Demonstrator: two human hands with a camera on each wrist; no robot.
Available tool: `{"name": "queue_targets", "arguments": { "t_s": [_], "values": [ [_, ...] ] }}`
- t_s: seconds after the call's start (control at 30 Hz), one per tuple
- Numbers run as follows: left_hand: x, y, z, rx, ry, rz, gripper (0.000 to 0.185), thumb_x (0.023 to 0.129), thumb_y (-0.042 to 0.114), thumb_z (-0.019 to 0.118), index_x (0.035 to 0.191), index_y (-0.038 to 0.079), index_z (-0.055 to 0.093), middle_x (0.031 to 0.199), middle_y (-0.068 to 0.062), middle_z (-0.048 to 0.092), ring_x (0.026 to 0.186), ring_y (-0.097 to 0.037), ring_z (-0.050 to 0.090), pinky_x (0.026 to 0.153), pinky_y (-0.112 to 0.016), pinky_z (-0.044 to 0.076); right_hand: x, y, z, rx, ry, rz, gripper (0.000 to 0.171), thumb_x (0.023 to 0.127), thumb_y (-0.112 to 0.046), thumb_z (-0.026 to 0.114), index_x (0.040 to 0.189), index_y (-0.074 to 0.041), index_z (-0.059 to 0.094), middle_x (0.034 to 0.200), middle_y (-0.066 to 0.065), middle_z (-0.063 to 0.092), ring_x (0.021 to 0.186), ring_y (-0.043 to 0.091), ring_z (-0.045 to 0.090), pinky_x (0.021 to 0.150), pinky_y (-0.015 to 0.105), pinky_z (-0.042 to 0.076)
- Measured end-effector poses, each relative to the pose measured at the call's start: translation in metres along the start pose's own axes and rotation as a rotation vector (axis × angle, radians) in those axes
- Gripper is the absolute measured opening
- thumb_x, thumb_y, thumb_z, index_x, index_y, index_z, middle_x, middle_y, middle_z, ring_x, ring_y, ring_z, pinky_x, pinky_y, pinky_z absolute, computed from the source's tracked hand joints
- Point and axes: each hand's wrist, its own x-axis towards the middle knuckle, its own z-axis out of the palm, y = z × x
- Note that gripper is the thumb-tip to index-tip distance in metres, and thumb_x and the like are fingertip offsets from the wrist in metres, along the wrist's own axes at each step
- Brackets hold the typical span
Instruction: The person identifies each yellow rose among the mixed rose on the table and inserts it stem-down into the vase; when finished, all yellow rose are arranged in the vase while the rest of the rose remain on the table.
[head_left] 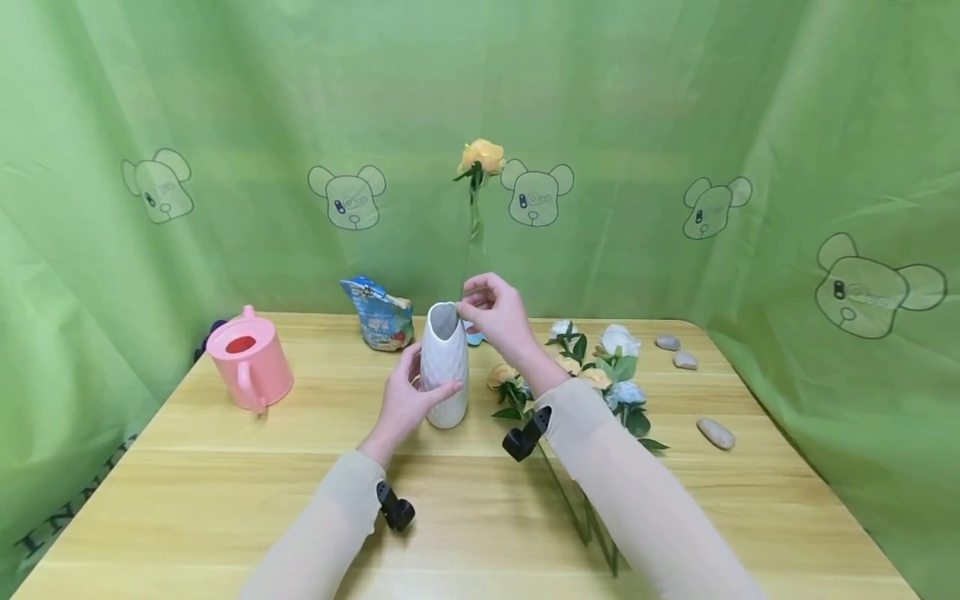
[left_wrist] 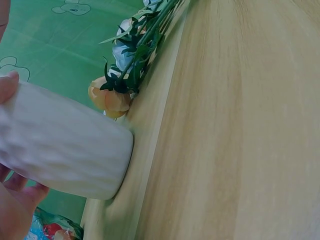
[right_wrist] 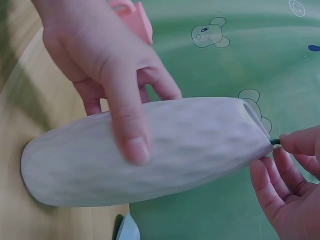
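A tall white vase (head_left: 446, 379) with a textured surface stands on the table, and my left hand (head_left: 402, 406) grips its side, thumb across the front and fingers behind. At the vase's mouth my right hand (head_left: 501, 318) pinches the thin stem of a yellow artificial rose (head_left: 482, 156), whose bloom rises high above. The right wrist view shows a short bit of green stem (right_wrist: 275, 142) between thumb and finger, right at the rim. How far the stem reaches inside is hidden.
Several artificial flowers (head_left: 619, 340) in white, yellow and blue lie under and beside my right forearm. A pink watering can (head_left: 258, 362) stands at the left, a blue bag (head_left: 384, 317) behind the vase. Grey stones (head_left: 716, 433) lie at the right. Green curtain surrounds the table.
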Motion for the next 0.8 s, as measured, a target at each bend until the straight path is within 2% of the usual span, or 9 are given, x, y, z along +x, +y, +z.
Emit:
{"name": "queue_targets", "arguments": {
  "t_s": [0.13,0.37,0.47,0.6,0.7,0.8],
  "values": [
    [0.000,-0.001,-0.001,0.007,-0.002,-0.008,0.075,0.066,0.025,0.085,0.129,0.025,0.046,0.122,-0.002,0.055,0.113,-0.017,0.051,0.096,-0.036,0.044,-0.008,0.003,-0.002,-0.037,-0.013,0.008,0.025,0.084,-0.003,0.066,0.106,0.005,0.058,0.093,0.015,0.059,0.073,0.017,0.056,0.063,0.034,0.056],
    [0.002,0.004,-0.003,-0.009,-0.010,0.001,0.076,0.066,0.024,0.085,0.131,0.020,0.045,0.124,-0.007,0.055,0.114,-0.021,0.051,0.097,-0.039,0.043,-0.013,0.015,-0.006,-0.021,-0.028,0.041,0.026,0.084,-0.008,0.067,0.107,0.002,0.060,0.094,0.013,0.060,0.078,0.020,0.057,0.064,0.033,0.056],
    [0.002,0.004,-0.004,-0.015,-0.012,0.004,0.077,0.067,0.021,0.085,0.132,0.017,0.044,0.125,-0.011,0.054,0.114,-0.024,0.050,0.097,-0.041,0.042,-0.010,0.014,-0.004,-0.022,-0.023,0.035,0.029,0.086,-0.010,0.066,0.111,0.002,0.060,0.096,0.014,0.060,0.080,0.023,0.058,0.066,0.036,0.056],
    [0.003,0.003,-0.004,0.002,-0.011,-0.003,0.077,0.067,0.022,0.085,0.132,0.019,0.044,0.124,-0.009,0.054,0.114,-0.023,0.050,0.096,-0.040,0.043,-0.002,0.009,0.000,-0.015,0.016,0.028,0.032,0.086,-0.014,0.066,0.114,0.001,0.059,0.096,0.015,0.061,0.083,0.027,0.060,0.066,0.036,0.056],
    [0.002,0.001,-0.003,0.014,-0.011,-0.012,0.076,0.066,0.027,0.085,0.131,0.021,0.045,0.123,-0.006,0.055,0.113,-0.021,0.051,0.096,-0.039,0.043,0.004,0.006,0.004,0.010,0.041,0.036,0.030,0.086,-0.011,0.066,0.113,0.001,0.059,0.095,0.015,0.062,0.081,0.025,0.061,0.065,0.033,0.056],
    [0.000,0.001,-0.002,0.008,-0.017,-0.013,0.075,0.067,0.029,0.084,0.131,0.021,0.046,0.123,-0.006,0.055,0.114,-0.021,0.051,0.096,-0.040,0.043,0.007,0.006,0.006,0.017,0.041,0.036,0.027,0.085,-0.006,0.066,0.111,0.001,0.060,0.094,0.016,0.062,0.078,0.022,0.060,0.066,0.034,0.056]
  ]
}}
